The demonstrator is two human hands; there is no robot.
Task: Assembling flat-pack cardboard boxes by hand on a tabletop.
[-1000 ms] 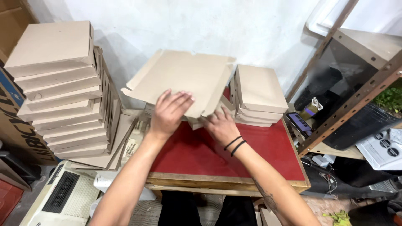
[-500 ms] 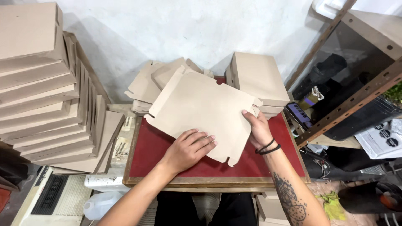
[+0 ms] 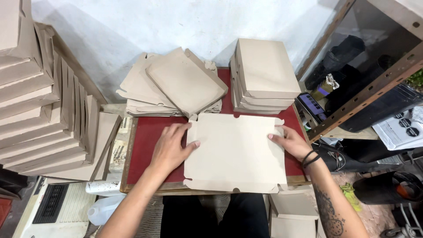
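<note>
A flat cardboard blank [image 3: 235, 154] is laid on the red table top [image 3: 147, 141], at its near middle, with its near edge reaching just past the table's near rim. Its long axis is seen to run left to right, across the body, so that one short edge is presented to each hand. The blank is pale grey-brown, unfolded, roughly rectangular, with small notches and tabs cut at its corners and along its far edge; no creases are raised.

The left edge is pressed by the left hand [image 3: 171, 147], which is laid flat and palm down, fingers spread, partly on the blank and partly on the red surface. The right edge is touched by the right hand [image 3: 291, 140], also open and flat, fingertips on the card, with dark bands worn at the wrist. Nothing is clamped by either hand. Both hands are about equally near the blank, one at each end.

Just beyond the blank, at the far left of the table, a loose heap of flat blanks [image 3: 174, 86] is spread at an angle. To the far right, a neat stack of folded boxes [image 3: 264, 77] is set. A much taller wall of folded boxes [image 3: 39, 110] is piled off the table at the left. A metal shelf frame [image 3: 365, 75] is seen at the right.
</note>
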